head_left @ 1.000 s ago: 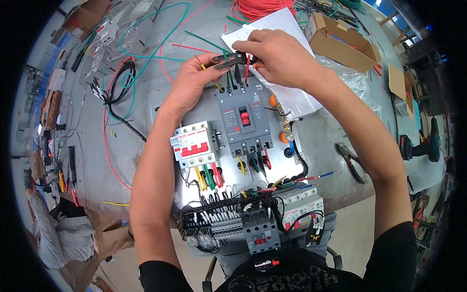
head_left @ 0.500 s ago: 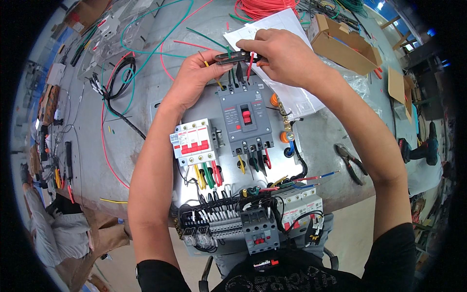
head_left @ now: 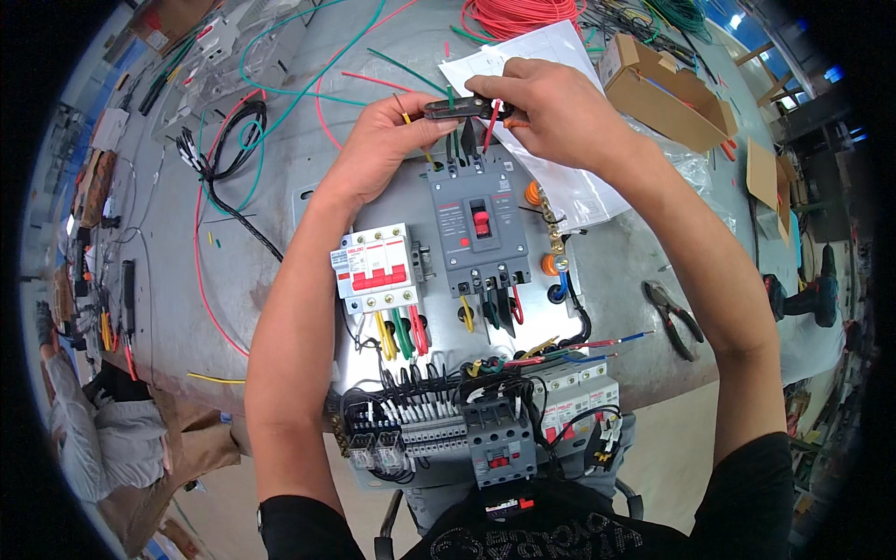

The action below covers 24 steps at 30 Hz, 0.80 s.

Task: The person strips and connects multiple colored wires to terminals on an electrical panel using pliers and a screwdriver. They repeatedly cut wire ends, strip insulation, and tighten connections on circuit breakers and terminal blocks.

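My right hand (head_left: 560, 107) is closed around the handles of dark wire strippers (head_left: 455, 109), held level above the far end of a grey circuit breaker (head_left: 479, 215). A green wire (head_left: 451, 95) stands at their jaws. My left hand (head_left: 390, 140) pinches the jaw end between thumb and fingers; a yellow wire (head_left: 407, 119) passes by these fingers. A red wire (head_left: 491, 126) rises from the breaker beside my right fingers. The breaker has a red toggle and sits on a metal mounting plate (head_left: 373, 369), next to a white breaker with red levers (head_left: 378, 271).
Pliers (head_left: 672, 317) lie to the right. White papers (head_left: 597, 191) and an open cardboard box (head_left: 667, 93) are beyond my right arm, near a red wire coil (head_left: 513, 14). A black cable bundle (head_left: 219, 177) lies left. A contactor and terminal strip (head_left: 434, 434) are close to my body.
The view has shifted slightly, so the scene sits a little lower and to the right. Both hands keep their hold at the wire strippers, with hardly any other visible movement.
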Each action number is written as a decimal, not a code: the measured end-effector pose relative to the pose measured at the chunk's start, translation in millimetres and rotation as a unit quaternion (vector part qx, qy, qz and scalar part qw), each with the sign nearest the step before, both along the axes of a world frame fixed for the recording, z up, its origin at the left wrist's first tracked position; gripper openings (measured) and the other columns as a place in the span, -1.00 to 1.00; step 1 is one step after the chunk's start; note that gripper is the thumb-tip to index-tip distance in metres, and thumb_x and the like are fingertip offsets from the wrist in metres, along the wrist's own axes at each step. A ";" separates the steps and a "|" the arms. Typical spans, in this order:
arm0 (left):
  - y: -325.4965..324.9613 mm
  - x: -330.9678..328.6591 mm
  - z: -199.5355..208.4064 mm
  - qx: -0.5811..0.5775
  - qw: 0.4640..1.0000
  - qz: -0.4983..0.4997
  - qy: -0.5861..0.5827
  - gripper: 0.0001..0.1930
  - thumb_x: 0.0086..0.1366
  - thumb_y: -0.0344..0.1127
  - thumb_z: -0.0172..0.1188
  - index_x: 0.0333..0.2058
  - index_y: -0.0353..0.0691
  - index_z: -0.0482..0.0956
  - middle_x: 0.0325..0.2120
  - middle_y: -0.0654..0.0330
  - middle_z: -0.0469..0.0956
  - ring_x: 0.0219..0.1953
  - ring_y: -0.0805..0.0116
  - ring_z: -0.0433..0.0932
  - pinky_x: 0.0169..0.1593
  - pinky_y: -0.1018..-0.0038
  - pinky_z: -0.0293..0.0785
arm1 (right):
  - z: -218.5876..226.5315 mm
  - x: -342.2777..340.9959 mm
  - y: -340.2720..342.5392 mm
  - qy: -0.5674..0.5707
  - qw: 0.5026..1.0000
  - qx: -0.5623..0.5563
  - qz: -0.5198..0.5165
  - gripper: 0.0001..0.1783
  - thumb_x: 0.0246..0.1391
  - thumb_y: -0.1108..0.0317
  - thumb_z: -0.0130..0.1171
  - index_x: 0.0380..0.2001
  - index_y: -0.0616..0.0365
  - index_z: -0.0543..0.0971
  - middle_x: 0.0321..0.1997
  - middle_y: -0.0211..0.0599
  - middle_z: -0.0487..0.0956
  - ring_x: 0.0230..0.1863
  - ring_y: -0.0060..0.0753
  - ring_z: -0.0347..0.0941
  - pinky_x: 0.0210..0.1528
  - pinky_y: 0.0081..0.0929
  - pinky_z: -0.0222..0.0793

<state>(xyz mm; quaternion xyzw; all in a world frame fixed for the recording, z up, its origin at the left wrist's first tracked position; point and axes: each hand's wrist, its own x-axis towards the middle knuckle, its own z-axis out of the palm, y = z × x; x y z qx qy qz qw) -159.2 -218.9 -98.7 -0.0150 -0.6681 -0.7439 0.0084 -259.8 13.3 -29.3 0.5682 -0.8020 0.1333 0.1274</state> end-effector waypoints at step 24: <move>-0.1 6.4 19.7 -0.093 0.995 -0.041 -0.005 -0.79 0.41 -0.22 0.38 -0.11 -0.19 0.70 -0.28 0.41 0.61 -0.22 0.61 0.49 -0.06 0.57 0.44 | 29.2 -19.6 45.3 -0.388 0.889 -0.215 -0.114 -0.57 0.27 0.25 0.33 0.18 0.06 0.68 -0.21 -0.42 0.67 -0.22 -0.61 0.52 -0.21 -0.53 0.42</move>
